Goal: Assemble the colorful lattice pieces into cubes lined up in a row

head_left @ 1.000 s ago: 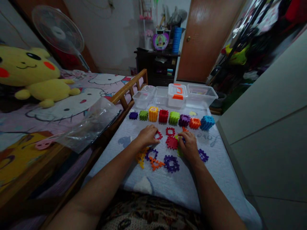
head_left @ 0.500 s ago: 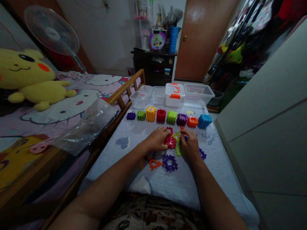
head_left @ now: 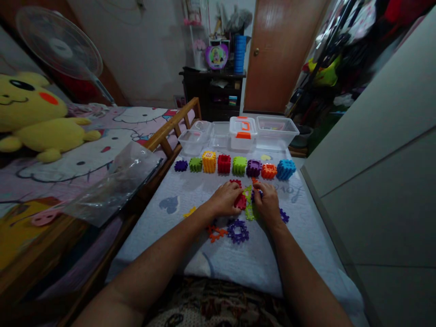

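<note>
My left hand (head_left: 226,199) is closed on a flat red interlocking tile (head_left: 241,201). My right hand (head_left: 267,204) is closed on a lime-green tile (head_left: 249,198) held right against the red one. Both hands rest on the pale bedsheet (head_left: 238,259). Loose tiles lie around them: a purple ring tile (head_left: 237,231), an orange one (head_left: 216,233), a yellow one (head_left: 190,212), another red tile (head_left: 235,183) and a purple one (head_left: 283,216). Behind the hands stands a row of several assembled cubes, from a purple piece (head_left: 180,165) to a blue cube (head_left: 285,169).
Clear plastic bins (head_left: 276,131) and a small lidded box with an orange latch (head_left: 243,133) stand behind the cubes. A wooden bed rail (head_left: 172,131), a clear plastic bag (head_left: 116,181) and a yellow plush toy (head_left: 37,120) are left. A grey cabinet (head_left: 374,150) is right.
My left hand moved right from the red ring tile to the flat red tile and closed on it beside the green one. The yellow tile is now uncovered. The camera panned right.
</note>
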Available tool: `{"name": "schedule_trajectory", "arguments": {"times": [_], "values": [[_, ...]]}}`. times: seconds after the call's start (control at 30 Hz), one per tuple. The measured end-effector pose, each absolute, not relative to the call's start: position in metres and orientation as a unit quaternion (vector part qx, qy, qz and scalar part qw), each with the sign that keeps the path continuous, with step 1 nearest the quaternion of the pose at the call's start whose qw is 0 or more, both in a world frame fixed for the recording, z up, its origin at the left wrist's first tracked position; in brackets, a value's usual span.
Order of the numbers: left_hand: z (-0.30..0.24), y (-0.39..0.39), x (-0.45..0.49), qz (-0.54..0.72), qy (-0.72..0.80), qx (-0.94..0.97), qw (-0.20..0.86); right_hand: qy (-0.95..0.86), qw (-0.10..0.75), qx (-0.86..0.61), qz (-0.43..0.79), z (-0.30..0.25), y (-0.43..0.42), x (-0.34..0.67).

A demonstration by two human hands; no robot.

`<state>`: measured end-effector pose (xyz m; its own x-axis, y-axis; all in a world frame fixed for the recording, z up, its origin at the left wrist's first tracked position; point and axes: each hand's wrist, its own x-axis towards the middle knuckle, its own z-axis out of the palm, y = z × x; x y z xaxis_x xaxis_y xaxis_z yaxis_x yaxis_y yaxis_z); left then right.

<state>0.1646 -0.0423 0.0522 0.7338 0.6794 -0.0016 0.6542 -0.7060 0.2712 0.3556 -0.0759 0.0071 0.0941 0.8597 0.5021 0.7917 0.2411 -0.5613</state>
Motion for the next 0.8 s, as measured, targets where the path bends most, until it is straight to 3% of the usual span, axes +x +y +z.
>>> {"name": "schedule_trajectory", "arguments": {"times": [0.43,0.8], "values": [[0.0558,-0.0383,0.1717,0.007,0.362,0.925,0.111,-0.671,0.402,-0.622,0.040,0.0064,-0.0753,0.3549],[0.0610,-0.0406,0.1626,0.051,0.347,0.930,0.111,-0.675,0.406,-0.615,0.043,0.0103,-0.0783,0.3532]]}}
